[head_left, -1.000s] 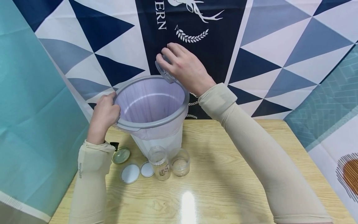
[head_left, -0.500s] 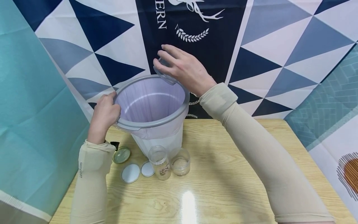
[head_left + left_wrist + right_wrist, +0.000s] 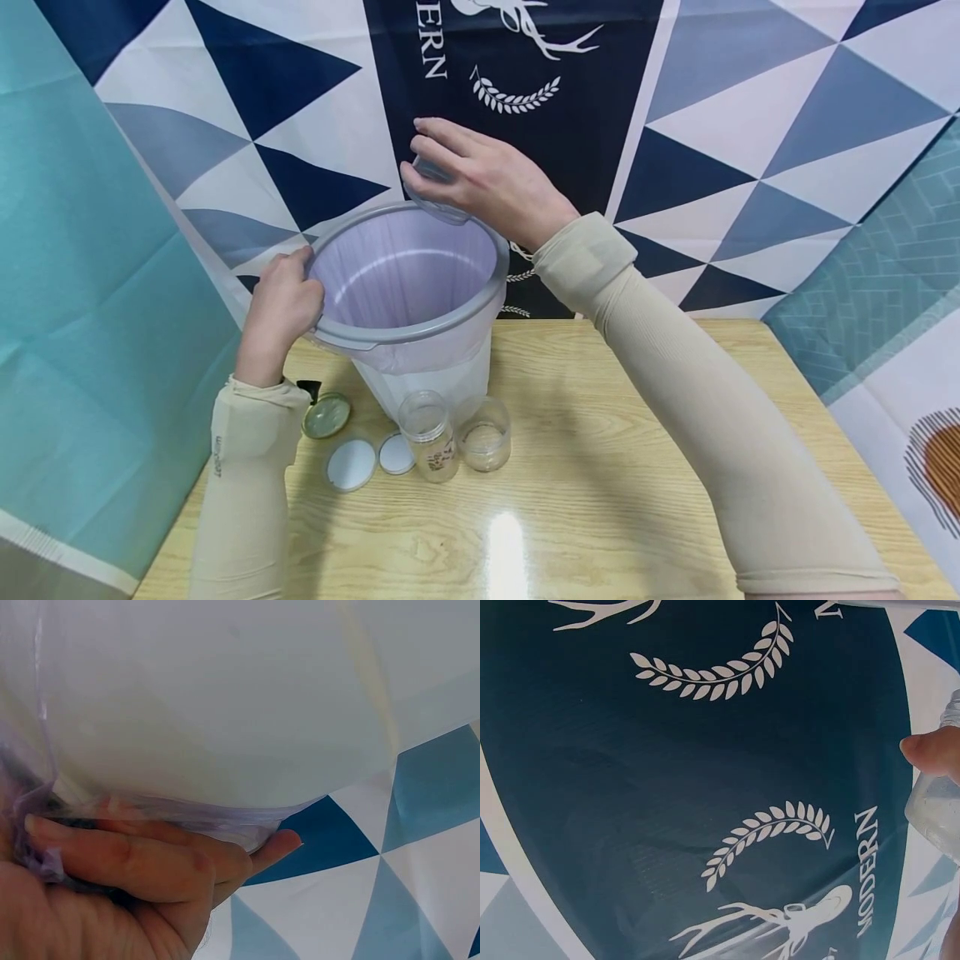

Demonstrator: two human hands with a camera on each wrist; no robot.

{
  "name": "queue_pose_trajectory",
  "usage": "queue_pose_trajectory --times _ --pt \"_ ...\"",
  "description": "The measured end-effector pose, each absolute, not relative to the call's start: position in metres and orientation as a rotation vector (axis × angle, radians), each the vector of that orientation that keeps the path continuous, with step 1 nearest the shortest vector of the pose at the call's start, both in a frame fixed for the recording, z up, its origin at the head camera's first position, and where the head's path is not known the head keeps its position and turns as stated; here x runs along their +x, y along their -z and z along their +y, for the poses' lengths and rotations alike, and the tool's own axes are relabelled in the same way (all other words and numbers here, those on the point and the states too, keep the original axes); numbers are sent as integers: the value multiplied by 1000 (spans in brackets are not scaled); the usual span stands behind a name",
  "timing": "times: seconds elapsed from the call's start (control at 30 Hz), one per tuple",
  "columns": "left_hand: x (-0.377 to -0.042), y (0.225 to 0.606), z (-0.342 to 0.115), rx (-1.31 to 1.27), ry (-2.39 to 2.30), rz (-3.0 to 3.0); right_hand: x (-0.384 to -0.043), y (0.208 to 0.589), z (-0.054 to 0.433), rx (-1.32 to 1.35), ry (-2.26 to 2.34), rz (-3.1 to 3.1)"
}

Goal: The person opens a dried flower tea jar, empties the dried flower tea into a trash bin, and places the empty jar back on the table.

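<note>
A grey-rimmed white bin (image 3: 457,379) stands at the table's back, lined with a translucent purple bag (image 3: 401,287). My left hand (image 3: 281,302) grips its left rim; in the left wrist view the fingers (image 3: 142,859) curl on the bunched bag edge. Above the far right rim, my right hand (image 3: 498,179) holds a clear plastic jar (image 3: 442,212), tipped over. Its threaded neck and clear wall (image 3: 937,814) show at the right wrist view's edge, the thumb (image 3: 934,752) pressed against it. Most of that jar is hidden behind the fingers.
Before the bin stand a tall clear jar (image 3: 435,454) and a shorter, wider clear jar (image 3: 484,450). Two white round lids (image 3: 351,465) lie to their left, near a gold-rimmed disc (image 3: 327,416) with a black piece beside it. Patterned cloth (image 3: 697,158) hangs behind.
My right hand and the jar have shifted a little to the left over the bin, the jar turning slightly. The left hand and the bin have stayed put.
</note>
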State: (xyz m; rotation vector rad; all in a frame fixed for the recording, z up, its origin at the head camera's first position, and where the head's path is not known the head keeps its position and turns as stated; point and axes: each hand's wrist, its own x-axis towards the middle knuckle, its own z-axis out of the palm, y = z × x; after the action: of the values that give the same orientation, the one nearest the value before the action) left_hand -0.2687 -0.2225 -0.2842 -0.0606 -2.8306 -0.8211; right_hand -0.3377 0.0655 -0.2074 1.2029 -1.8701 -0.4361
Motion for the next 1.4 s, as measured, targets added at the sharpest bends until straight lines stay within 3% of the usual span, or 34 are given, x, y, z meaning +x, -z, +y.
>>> queue_pose_trajectory --times 0.57,1.1,1.2,1.4 --pt "-268 286 -221 -27 830 -2811 -336 216 73 1190 406 -1890" --pt "-255 281 -218 147 685 -2656 -330 228 83 1046 -51 -2023" --pt "-248 283 -211 63 685 -2496 -324 228 89 1008 -162 -2071" --pt "-236 288 -181 -347 690 -2250 -314 232 102 940 -363 -2123"
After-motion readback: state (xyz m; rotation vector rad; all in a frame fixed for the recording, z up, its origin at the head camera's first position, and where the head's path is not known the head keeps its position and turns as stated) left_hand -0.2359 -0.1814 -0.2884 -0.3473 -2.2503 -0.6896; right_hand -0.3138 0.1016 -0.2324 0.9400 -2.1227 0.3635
